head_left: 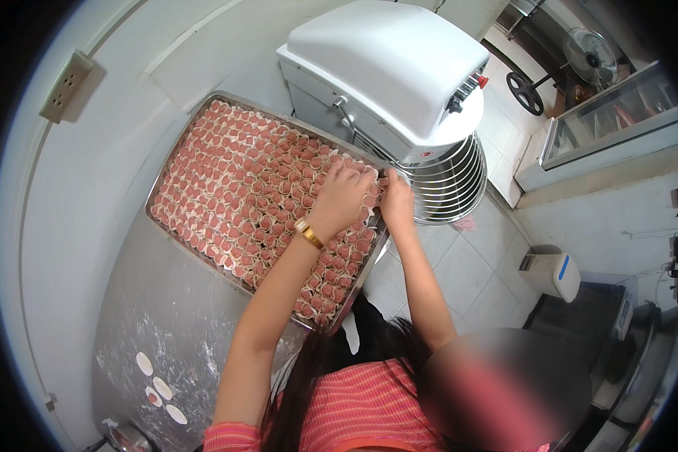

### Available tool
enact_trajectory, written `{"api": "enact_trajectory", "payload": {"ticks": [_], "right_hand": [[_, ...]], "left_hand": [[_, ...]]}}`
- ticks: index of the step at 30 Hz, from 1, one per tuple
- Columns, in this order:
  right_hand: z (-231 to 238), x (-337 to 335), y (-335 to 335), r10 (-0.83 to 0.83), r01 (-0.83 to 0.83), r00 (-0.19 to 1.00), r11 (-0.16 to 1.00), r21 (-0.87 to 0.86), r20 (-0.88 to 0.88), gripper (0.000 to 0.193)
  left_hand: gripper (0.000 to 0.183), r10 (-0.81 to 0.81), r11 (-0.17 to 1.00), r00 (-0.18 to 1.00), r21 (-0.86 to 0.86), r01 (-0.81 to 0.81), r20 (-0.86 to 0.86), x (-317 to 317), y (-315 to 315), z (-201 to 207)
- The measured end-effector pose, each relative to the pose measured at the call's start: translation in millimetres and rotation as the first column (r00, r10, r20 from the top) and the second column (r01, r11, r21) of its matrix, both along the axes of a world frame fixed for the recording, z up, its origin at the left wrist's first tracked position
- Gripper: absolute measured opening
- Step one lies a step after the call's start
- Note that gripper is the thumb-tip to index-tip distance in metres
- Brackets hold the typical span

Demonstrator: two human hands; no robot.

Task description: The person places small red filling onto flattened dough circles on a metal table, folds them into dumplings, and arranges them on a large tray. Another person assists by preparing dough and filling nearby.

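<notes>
A large metal tray (155, 218) holds closely packed rows of small open-topped dumplings (233, 177), pale wrappers around pink filling. My left hand (343, 197), with a gold watch (309, 233) at its wrist, lies over the dumplings near the tray's right end, fingers bent and apart. Just right of it, my right hand (397, 202) is at the tray's far right corner. Its fingers are closed by a dumpling at the rim; their exact grip is partly hidden. On the grey table lie several flat oval wrappers (144, 364), one with some filling on it.
A white mixer (388, 68) with a wire guard (456, 184) stands right behind the tray. Flour dusts the table (139, 279). A wall socket (66, 86) is at left, a metal bowl (126, 437) at lower left. A white bin (551, 273) and a fan (589, 56) are at right.
</notes>
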State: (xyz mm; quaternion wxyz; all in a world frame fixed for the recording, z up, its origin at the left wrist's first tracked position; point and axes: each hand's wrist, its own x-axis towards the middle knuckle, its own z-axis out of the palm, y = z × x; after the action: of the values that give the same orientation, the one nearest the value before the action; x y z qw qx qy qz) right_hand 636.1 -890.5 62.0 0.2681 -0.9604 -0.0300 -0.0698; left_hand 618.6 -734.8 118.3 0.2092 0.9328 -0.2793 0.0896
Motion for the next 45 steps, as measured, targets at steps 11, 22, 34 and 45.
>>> {"api": "enact_trajectory", "payload": {"ticks": [11,22,34,45], "right_hand": [[7,-11,3,-0.194,0.2,0.98,0.937,0.285,-0.051,0.04],[2,8,6,0.025,0.579,0.809,0.139,0.803,-0.587,0.029],[-1,-4,25,0.206,0.635,0.755,0.007,0.773,-0.622,0.023],[26,-21,17,0.399,0.701,0.64,0.047,0.711,-0.657,0.035]], "left_hand": [[0.042,0.364,0.874,0.873,-0.205,-0.44,-0.325,-165,127,21],[0.041,0.661,0.422,0.517,-0.3,-0.855,-0.544,-335,179,8],[0.035,0.772,0.395,0.433,-0.183,-0.9,-0.465,-376,155,2],[0.03,0.807,0.373,0.384,-0.117,-0.92,-0.448,-366,123,2]]}}
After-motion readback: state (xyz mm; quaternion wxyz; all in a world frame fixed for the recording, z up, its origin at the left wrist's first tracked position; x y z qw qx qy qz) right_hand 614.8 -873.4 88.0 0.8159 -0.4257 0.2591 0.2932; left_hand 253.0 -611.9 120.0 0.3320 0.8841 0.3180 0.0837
